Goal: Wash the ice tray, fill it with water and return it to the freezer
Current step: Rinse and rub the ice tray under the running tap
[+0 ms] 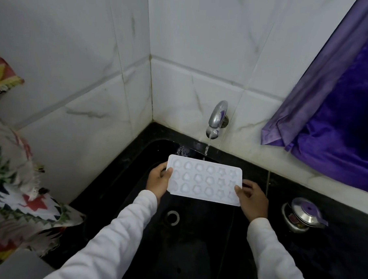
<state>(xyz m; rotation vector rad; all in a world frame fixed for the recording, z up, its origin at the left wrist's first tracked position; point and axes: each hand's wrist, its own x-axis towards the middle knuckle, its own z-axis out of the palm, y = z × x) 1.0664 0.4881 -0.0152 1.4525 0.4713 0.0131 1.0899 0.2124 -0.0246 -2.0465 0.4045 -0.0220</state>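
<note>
Far out to the left of my hands hangs a patterned cloth (pixel 18 185) against the white tiled wall (pixel 87 61). My left hand (pixel 159 183) grips the left short edge of the white ice tray (pixel 204 179), thumb on top, fingers underneath. I hold the tray roughly level between both hands, cavities facing up, above the black sink (pixel 195 245), with the drain (pixel 173 217) below and slightly nearer to me. Just beyond the tray's far edge, the wall tap (pixel 216 117) is running, and its stream (pixel 207 148) drops at that far edge; whether it lands in the cavities I cannot tell. My right hand (pixel 253 200) clasps the right short edge. To the right of that hand, a steel lidded pot (pixel 302 214) sits on the dark table (pixel 332 251), with a purple curtain (pixel 337 125) above. I judge I am at the rinsing or filling stage; the freezer trip remains.
</note>
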